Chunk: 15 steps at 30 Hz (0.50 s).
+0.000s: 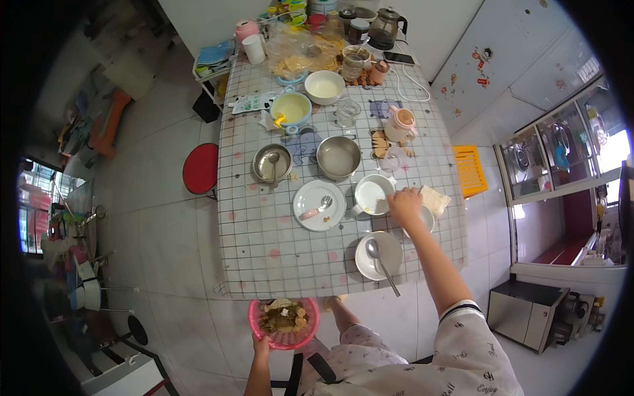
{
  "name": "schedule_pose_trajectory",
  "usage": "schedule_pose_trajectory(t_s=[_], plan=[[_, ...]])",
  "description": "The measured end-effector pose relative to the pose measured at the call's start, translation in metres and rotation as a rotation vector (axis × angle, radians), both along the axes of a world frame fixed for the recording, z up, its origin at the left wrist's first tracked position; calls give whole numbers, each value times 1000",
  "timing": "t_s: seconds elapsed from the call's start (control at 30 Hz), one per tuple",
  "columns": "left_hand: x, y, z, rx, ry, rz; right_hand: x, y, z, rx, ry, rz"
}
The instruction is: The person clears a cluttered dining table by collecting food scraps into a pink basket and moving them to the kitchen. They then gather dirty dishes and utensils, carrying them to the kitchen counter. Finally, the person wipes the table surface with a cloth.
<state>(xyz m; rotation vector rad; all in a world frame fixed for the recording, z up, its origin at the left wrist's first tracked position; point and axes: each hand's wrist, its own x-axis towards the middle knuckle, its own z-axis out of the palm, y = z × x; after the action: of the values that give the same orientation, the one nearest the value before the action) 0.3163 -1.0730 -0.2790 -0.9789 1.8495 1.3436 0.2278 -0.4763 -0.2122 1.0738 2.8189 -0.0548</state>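
My left hand grips the rim of a pink plastic basket holding food scraps, just below the table edge. Over the right side of the table, my right hand is at the right rim of a white two-handled bowl; its fingertips are partly hidden, so its hold cannot be told. Partly under my right wrist is a small white bowl, with a crumpled tissue beside it. Nearer me a white bowl holds a metal spoon. A white plate with a pink-handled fork lies to the left.
On the gridded tablecloth stand steel bowls, a blue-rimmed bowl, a pink-lidded cup and a drinking glass. A glass kettle and plastic bags crowd the far end. A red stool stands left.
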Motion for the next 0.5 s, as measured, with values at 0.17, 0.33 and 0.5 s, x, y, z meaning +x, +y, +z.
schedule_pose_trajectory(t_s=[0.17,0.33,0.5], plan=[[18,-29,-34,8,30,-93,14,35,23,111,-72,53],[29,-37,-48,3,182,-75,25,65,30,12,5,-204],[16,-12,0,7,100,-10,41,116,18,-252,-122,-458]])
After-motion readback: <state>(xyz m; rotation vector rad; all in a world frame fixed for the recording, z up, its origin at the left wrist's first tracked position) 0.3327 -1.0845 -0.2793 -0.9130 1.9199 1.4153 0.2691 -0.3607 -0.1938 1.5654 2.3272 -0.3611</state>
